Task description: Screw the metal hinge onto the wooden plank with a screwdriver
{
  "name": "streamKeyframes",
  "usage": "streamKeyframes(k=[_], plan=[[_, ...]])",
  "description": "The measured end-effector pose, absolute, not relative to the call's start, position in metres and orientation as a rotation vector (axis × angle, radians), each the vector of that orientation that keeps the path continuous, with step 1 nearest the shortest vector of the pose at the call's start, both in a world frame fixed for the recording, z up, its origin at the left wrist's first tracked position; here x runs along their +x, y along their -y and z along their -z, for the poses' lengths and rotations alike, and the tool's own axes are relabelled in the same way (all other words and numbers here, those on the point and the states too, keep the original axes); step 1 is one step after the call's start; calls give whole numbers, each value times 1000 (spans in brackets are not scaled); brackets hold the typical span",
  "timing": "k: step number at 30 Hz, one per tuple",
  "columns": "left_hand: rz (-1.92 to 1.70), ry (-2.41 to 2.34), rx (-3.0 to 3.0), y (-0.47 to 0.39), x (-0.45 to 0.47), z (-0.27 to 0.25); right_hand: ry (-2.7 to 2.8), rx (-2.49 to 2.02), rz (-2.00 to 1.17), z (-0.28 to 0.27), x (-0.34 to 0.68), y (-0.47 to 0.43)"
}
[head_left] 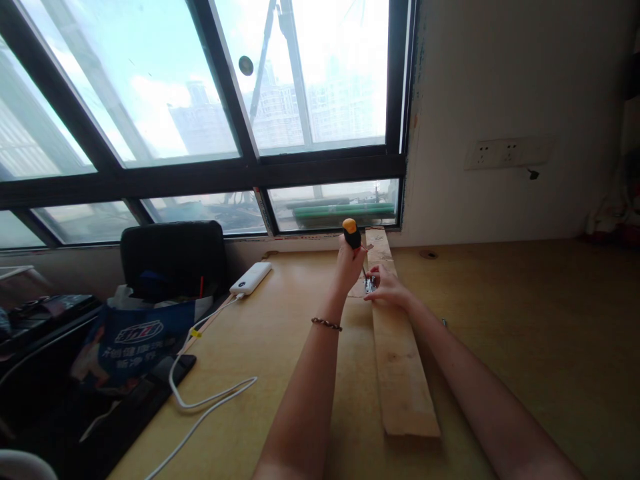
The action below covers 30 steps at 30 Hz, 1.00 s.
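Observation:
My left hand (351, 265) is wrapped round a screwdriver (352, 232) with a yellow and black handle. The screwdriver stands nearly upright, its shaft pointing down at a small metal hinge (371, 285). The hinge lies at the left edge of a long wooden board (400, 360), and my right hand (387, 285) pinches it from the right side. Whether the tip sits in a screw is too small to tell. Another thin, light-coloured piece (357, 289) shows beside the board under the hinge.
On the table (300, 333) a white power bank (251, 279) lies to the left with a white cable (220, 413). A small metal piece (444, 323) rests right of the board. A black chair (173, 257) and a blue bag (140, 340) stand beyond the left edge.

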<state>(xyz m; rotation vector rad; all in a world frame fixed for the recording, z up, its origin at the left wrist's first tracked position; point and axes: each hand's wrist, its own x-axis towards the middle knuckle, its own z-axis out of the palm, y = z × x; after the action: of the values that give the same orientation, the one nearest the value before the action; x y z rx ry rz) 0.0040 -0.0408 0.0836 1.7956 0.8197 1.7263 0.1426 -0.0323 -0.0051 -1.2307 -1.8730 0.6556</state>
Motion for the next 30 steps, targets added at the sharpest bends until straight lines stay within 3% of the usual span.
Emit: streamKeyframes(k=[20, 30], plan=[[-1736, -1159, 1724, 17, -8, -96, 1850, -1208, -634, 4, 141, 34], [-1416, -724, 1748, 41, 3, -105, 1880, -1236, -561, 6, 141, 33]])
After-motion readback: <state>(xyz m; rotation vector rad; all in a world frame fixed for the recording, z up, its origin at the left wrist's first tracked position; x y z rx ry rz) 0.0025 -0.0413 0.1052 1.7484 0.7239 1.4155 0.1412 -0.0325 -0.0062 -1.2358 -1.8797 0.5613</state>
